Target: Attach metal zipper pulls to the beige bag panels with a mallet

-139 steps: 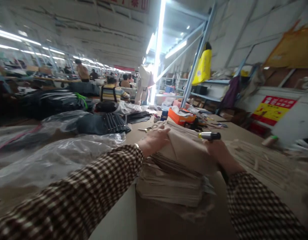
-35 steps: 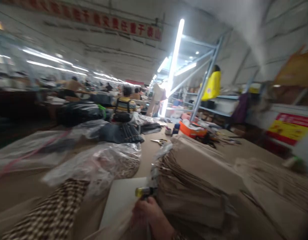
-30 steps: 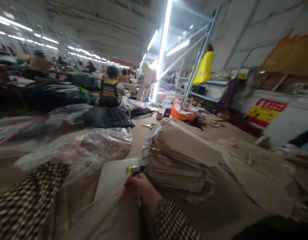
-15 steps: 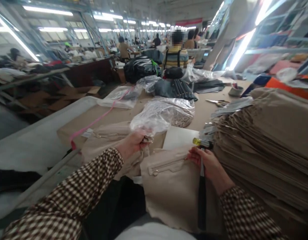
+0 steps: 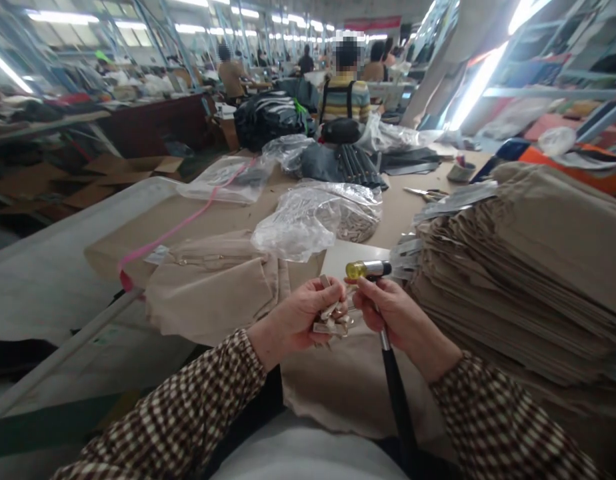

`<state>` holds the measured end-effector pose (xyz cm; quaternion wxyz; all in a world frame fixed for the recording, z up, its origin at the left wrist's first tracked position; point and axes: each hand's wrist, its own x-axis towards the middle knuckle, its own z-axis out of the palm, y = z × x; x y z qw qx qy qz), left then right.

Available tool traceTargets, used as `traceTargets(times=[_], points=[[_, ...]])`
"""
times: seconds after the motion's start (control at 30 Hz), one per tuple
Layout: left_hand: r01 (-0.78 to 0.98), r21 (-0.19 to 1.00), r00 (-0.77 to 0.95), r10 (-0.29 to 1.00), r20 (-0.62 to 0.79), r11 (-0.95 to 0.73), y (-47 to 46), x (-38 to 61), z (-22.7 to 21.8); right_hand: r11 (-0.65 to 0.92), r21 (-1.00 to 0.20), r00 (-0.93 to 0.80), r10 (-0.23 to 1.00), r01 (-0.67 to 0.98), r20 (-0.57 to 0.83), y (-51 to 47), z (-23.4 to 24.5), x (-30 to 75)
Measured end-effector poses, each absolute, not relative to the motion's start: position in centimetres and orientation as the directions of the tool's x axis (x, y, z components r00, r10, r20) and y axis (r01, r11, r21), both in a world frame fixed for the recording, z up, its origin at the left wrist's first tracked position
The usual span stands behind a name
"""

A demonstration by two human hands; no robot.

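Observation:
My left hand [image 5: 295, 313] is closed around a bunch of small beige fabric tabs [image 5: 332, 325], some showing bits of metal. Close beside it, my right hand [image 5: 405, 317] grips a hammer [image 5: 373, 269] just below its head. The head has a yellow face and a dark one, and the black handle hangs down toward my lap. My right fingertips are near the tabs; whether they touch is unclear. Beneath both hands lies a tan fabric panel [image 5: 338, 387], its upper part hidden. Another tan piece with a zipper [image 5: 213, 287] lies to the left.
A tall stack of tan fabric [image 5: 518, 287] rises at the right. Ahead are a clear plastic bag [image 5: 301, 220] with beige pieces inside, a white board [image 5: 361, 251] and scissors [image 5: 428, 193]. A pink ribbon [image 5: 188, 217] crosses the left side. Several people sit farther off.
My left hand has moved right, from beside the plastic bag to my right hand, with the tabs in it. My right hand has lifted slightly off the panel, still gripping the hammer.

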<state>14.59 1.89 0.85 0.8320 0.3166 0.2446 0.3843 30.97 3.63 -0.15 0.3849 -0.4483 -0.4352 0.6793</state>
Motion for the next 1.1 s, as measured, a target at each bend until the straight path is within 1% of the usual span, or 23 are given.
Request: traceTargets(times=[0.1,0.17,0.27,0.33,0.43,0.53,0.63,0.7,0.77,0.87,1.0,1.1], points=[[-0.464,0.715,0.586,0.786,-0.195,0.523,1.9,15.4,0.5,-0.38,-0.902,-0.336,0.893,-0.206,-0.299,4.1,-0.6,30.9],[-0.435,0.719,0.576,0.781,-0.242,0.543,2.1,15.5,0.3,-0.38,-0.903,-0.322,0.896,-0.199,-0.306,4.5,-0.6,31.3],[-0.379,0.738,0.525,0.787,-0.324,0.558,2.8,15.1,-0.1,-0.304,-0.944,-0.235,0.934,-0.131,-0.268,5.1,-0.6,32.6],[-0.326,0.761,0.481,0.791,-0.377,0.561,3.4,14.9,-0.6,-0.251,-0.966,-0.209,0.95,-0.067,-0.232,5.6,-0.7,33.4],[-0.2,0.814,0.411,0.801,-0.435,0.545,4.3,15.1,-1.3,-0.224,-0.974,-0.234,0.948,-0.008,-0.216,6.0,-0.9,34.0],[-0.094,0.836,0.45,0.772,-0.449,0.541,4.8,15.8,-1.7,-0.209,-0.978,-0.261,0.943,0.012,-0.205,6.1,-1.1,33.6],[-0.017,0.827,0.513,0.715,-0.475,0.562,5.3,16.3,-1.7,-0.178,-0.974,-0.255,0.944,0.139,-0.209,6.1,-1.2,33.3],[0.053,0.826,0.502,0.7,-0.507,0.561,5.5,16.6,-1.7,-0.14,-0.954,-0.243,0.948,0.264,-0.206,6.1,-1.3,33.3],[0.128,0.823,0.473,0.696,-0.541,0.553,5.6,16.8,-1.5,-0.102,-0.938,-0.224,0.957,0.33,-0.182,6.2,-1.5,33.5],[0.193,0.816,0.431,0.7,-0.569,0.545,5.6,17.2,-1.0,-0.107,-0.944,-0.183,0.968,0.313,-0.171,6.3,-2.0,33.9],[0.197,0.831,0.443,0.709,-0.549,0.521,6.0,17.9,-0.4,-0.193,-0.948,-0.205,0.947,0.253,-0.248,6.6,-2.9,34.6],[0.275,0.847,0.417,0.737,-0.531,0.455,6.7,18.3,-0.6,-0.25,-0.936,-0.217,0.927,0.247,-0.305,7.2,-3.8,35.3]])
